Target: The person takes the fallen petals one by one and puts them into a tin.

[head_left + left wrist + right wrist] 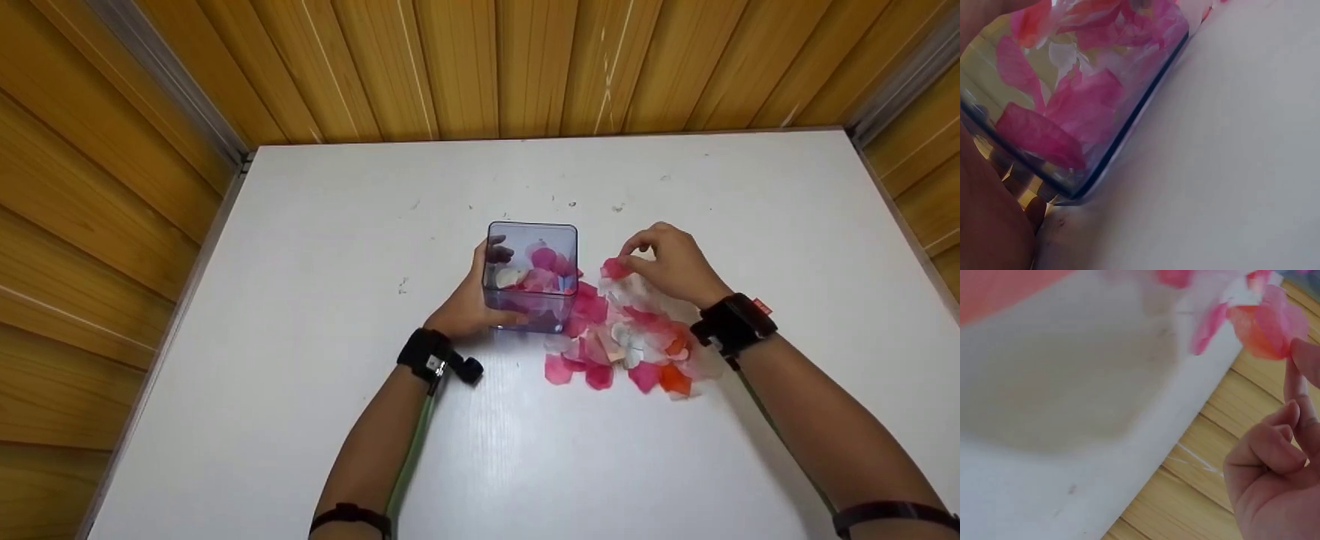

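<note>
A clear, bluish square plastic box (531,259) stands near the table's middle with pink and white petals (1084,107) inside. My left hand (472,304) grips its left side, the thumb along the near wall and fingers behind it. Between thumb and forefinger my right hand (673,264) pinches a pink petal (614,268), which in the right wrist view appears as a pink and orange petal (1268,323). The other fingers of that hand are curled in. Below it, a loose pile of petals (630,337) in pink, white and orange lies right of the box.
The white table (300,247) meets a wood-look panel wall (465,67) at the back, with more panels at both sides. Small dark marks dot the tabletop. Each wrist wears a black strap (733,324) with a camera and a green cable.
</note>
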`<action>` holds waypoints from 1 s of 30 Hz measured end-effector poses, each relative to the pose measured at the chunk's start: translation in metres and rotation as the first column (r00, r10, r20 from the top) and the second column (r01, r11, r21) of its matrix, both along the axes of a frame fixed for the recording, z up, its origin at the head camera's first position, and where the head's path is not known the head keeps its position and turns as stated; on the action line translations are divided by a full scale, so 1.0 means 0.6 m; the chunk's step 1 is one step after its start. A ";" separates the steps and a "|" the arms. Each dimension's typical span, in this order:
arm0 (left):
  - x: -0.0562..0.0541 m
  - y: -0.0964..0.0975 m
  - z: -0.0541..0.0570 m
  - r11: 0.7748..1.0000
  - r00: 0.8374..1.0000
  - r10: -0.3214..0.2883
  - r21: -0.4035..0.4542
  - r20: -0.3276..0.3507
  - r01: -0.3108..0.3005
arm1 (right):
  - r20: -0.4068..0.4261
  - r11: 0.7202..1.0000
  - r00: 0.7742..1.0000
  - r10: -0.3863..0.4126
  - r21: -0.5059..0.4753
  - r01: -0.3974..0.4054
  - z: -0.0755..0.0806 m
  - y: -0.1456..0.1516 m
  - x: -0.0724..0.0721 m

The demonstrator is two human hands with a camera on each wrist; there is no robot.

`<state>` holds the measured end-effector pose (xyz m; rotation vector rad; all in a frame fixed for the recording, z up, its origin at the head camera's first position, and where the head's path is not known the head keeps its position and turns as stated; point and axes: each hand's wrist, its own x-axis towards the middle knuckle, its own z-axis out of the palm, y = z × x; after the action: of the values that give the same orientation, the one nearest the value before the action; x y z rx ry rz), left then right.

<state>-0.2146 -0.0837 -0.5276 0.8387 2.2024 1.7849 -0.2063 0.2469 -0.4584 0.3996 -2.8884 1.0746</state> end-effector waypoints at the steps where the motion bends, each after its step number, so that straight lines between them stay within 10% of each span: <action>1: 0.000 -0.001 0.000 1.000 1.000 0.001 0.002 0.000 -0.001 | -0.013 1.000 1.000 -0.003 -0.025 0.002 0.005 -0.003 0.003; 10: -0.002 -0.002 -0.002 1.000 1.000 -0.013 0.002 0.018 0.013 | 0.054 0.968 0.999 0.001 -0.252 0.012 0.042 -0.044 0.031; 24: 0.000 -0.001 -0.002 0.999 0.999 -0.021 0.029 0.028 0.021 | -0.051 0.896 0.997 -0.052 -0.444 0.024 0.059 -0.104 0.046; 30: -0.002 -0.007 0.001 0.999 0.999 -0.022 0.032 0.039 0.021 | -0.140 0.909 0.989 -0.042 -0.416 -0.021 0.063 -0.151 0.042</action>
<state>-0.2156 -0.0882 -0.5267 0.8239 2.1385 1.8149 -0.1811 0.1561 -0.4204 0.4164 -2.4379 1.5402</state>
